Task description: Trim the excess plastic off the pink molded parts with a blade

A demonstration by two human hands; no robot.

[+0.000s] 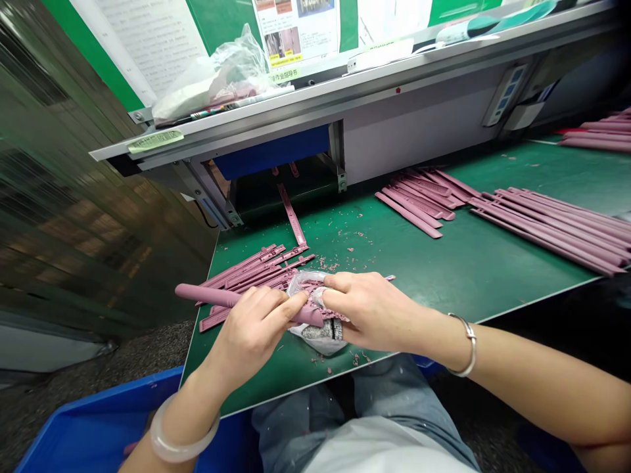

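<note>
In front of me: shelf [315,96], crumpled clear bag [241,66] lying on its left part | behind: green board [221,20] carrying a photo sheet [315,39] | shelf's left front: green label [155,141] | beneath: blue panel [276,151], power strip [503,95] to my right | low left: blue bin [73,433]

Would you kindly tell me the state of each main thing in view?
Left hand: closed around pink piece
Plastic bag: open, pink scraps inside
Right hand: at bag, grip unclear
Green worktop: littered with scraps
Strips at left: loosely heaped
Strips at right: laid side by side
Blue bin: open
Shelf bag: crumpled
</note>
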